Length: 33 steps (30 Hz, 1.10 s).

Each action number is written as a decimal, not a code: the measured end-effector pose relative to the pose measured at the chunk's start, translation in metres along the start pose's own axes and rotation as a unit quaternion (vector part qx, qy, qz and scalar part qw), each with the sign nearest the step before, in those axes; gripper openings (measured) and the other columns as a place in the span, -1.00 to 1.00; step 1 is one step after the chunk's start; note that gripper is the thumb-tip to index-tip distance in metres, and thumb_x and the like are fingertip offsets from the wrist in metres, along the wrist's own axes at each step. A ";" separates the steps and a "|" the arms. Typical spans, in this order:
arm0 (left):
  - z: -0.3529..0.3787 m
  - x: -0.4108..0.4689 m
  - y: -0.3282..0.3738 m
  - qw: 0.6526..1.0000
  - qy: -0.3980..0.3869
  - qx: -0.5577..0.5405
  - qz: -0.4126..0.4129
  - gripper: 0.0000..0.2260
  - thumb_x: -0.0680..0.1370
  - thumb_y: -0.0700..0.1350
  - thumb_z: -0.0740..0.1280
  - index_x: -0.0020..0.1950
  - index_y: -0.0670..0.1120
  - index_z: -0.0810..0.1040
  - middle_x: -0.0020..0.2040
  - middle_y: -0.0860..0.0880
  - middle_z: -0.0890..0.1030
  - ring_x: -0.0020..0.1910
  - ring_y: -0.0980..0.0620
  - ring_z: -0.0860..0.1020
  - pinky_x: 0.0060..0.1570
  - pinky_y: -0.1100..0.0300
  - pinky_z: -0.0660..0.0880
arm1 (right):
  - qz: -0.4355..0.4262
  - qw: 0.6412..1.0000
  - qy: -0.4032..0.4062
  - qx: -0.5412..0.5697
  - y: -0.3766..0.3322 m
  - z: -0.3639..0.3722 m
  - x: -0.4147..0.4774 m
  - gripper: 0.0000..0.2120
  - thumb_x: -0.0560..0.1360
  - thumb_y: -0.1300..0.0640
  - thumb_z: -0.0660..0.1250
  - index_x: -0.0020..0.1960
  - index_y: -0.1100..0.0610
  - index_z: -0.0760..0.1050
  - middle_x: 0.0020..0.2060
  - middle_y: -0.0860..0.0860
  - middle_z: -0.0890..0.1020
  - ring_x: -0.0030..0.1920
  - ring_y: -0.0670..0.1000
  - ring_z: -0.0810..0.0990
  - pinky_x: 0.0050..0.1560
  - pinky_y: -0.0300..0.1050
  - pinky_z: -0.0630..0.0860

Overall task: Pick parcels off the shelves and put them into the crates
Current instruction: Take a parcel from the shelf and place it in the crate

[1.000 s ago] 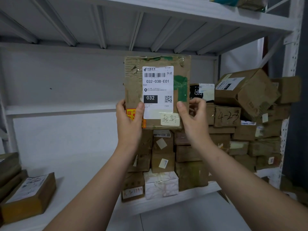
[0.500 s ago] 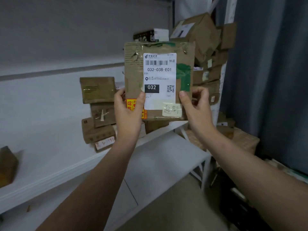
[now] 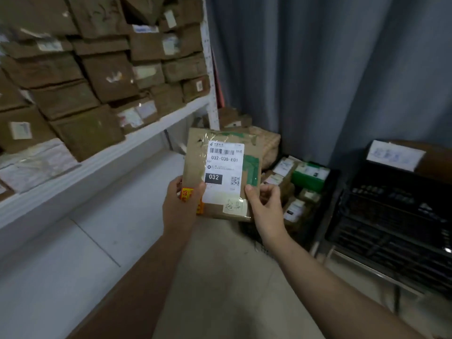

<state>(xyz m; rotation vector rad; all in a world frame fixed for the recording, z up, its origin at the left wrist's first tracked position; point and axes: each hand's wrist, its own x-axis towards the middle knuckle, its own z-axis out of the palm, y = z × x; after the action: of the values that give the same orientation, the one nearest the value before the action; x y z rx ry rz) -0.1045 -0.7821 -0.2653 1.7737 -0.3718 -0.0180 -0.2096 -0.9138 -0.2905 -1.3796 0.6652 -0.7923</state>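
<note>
Grey curtain (image 3: 318, 69) fills the upper right of the frame. White shelf (image 3: 122, 152) runs along the left, its upper tier packed with brown boxes (image 3: 110, 77).

Flat cardboard parcel (image 3: 221, 172), label 032-038-E01, is held upright at centre frame, clear of the shelf. Left hand (image 3: 179, 204) grips its lower left corner, thumb on the face. Right hand (image 3: 265, 209) pinches the lower right edge, thumb by the label's corner.

Change over the last second: the view has swung off the shelf face, right and down, to the floor corner. The parcel has come lower with it, same two-handed grip.

Now visible behind the parcel, right of centre: a dark crate (image 3: 327, 204) already holding several parcels. A second black crate (image 3: 391, 216) sits on a stand at far right.

Reading: pick done, carry under way, drop into a crate likely next. Which crate, cannot tell.
</note>
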 end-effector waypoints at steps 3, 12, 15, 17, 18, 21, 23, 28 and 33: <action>0.066 -0.019 -0.007 0.998 -0.056 0.027 -0.015 -0.67 0.49 0.09 0.38 0.21 0.11 0.41 -0.06 0.25 0.52 -0.08 0.29 0.52 -0.17 0.33 0.41 | 0.046 0.999 0.019 -0.022 0.026 -0.067 0.012 -0.71 0.48 -0.02 0.40 -0.07 0.09 0.33 -0.17 0.03 0.52 -0.17 -0.05 0.48 -0.12 -0.21 0.46; 0.191 -0.058 -0.041 0.982 -0.157 0.005 -0.105 -0.80 0.47 0.06 0.42 -0.02 0.22 0.42 -0.04 0.21 0.55 -0.13 0.29 0.55 -0.25 0.37 0.44 | 0.173 0.980 -0.001 -0.099 0.065 -0.194 0.044 -0.58 0.48 -0.05 0.40 0.21 0.12 0.36 -0.01 -0.05 0.60 0.00 -0.06 0.61 0.10 -0.02 0.56; 0.211 -0.051 -0.056 0.977 -0.172 0.005 -0.123 -0.78 0.49 0.00 0.42 0.05 0.16 0.44 -0.05 0.17 0.57 -0.17 0.35 0.57 -0.33 0.45 0.46 | 0.201 0.974 -0.004 -0.105 0.078 -0.200 0.059 -0.61 0.51 -0.02 0.38 0.22 0.12 0.35 -0.02 -0.06 0.59 -0.03 -0.08 0.60 0.09 -0.05 0.56; 0.223 -0.041 -0.064 0.976 -0.179 0.017 -0.126 -0.70 0.49 0.02 0.42 0.19 0.03 0.48 -0.01 0.09 0.60 -0.11 0.23 0.60 -0.21 0.32 0.53 | 0.212 0.972 0.006 -0.104 0.087 -0.200 0.072 -0.61 0.51 -0.01 0.37 0.23 0.15 0.35 -0.05 -0.08 0.59 -0.04 -0.08 0.60 0.08 -0.05 0.57; 0.229 -0.034 -0.067 0.974 -0.184 0.027 -0.125 -0.65 0.49 0.03 0.41 0.23 -0.01 0.48 0.02 0.06 0.61 -0.07 0.16 0.61 -0.16 0.24 0.54 | 0.218 0.970 0.011 -0.106 0.091 -0.199 0.079 -0.60 0.51 -0.01 0.37 0.24 0.16 0.35 -0.05 -0.07 0.59 -0.03 -0.06 0.61 0.10 -0.03 0.56; 0.248 -0.007 -0.083 0.969 -0.203 0.056 -0.130 -0.59 0.53 0.02 0.36 0.34 -0.06 0.43 0.11 0.00 0.59 0.01 0.07 0.59 -0.12 0.23 0.49 | 0.235 0.963 0.030 -0.128 0.104 -0.197 0.105 -0.60 0.52 -0.03 0.35 0.25 0.14 0.36 0.04 0.00 0.60 0.05 0.02 0.60 0.15 0.06 0.53; 0.261 0.014 -0.095 0.960 -0.232 0.083 -0.135 -0.59 0.58 0.00 0.29 0.39 -0.09 0.36 0.17 -0.06 0.56 0.07 -0.02 0.56 0.02 0.08 0.51 | 0.245 0.957 0.042 -0.148 0.114 -0.194 0.128 -0.61 0.54 -0.03 0.33 0.27 0.12 0.35 0.07 0.02 0.60 0.08 0.04 0.60 0.17 0.10 0.52; 0.287 0.078 -0.133 0.926 -0.321 0.153 -0.125 -0.65 0.64 -0.05 0.16 0.41 -0.11 0.36 0.18 -0.15 0.55 0.11 -0.14 0.54 0.15 -0.13 0.47 | 0.279 0.939 0.050 -0.194 0.149 -0.173 0.185 -0.56 0.55 0.03 0.31 0.37 0.15 0.32 0.14 0.09 0.60 0.10 0.10 0.60 0.14 0.13 0.53; 0.328 0.148 -0.168 0.884 -0.409 0.200 -0.103 -0.63 0.64 -0.09 0.16 0.44 -0.12 0.35 0.30 -0.11 0.48 0.22 -0.07 0.47 0.22 0.03 0.42 | 0.324 0.923 0.089 -0.186 0.185 -0.156 0.235 -0.56 0.56 0.17 0.30 0.40 0.09 0.29 0.19 0.06 0.58 0.11 0.07 0.58 0.13 0.11 0.55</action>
<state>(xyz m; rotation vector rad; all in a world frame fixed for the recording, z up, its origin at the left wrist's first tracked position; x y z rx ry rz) 0.0066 -1.0999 -0.4762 2.1460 -0.8313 -0.9265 -0.1795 -1.1923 -0.4784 -1.3021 1.3823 -0.2613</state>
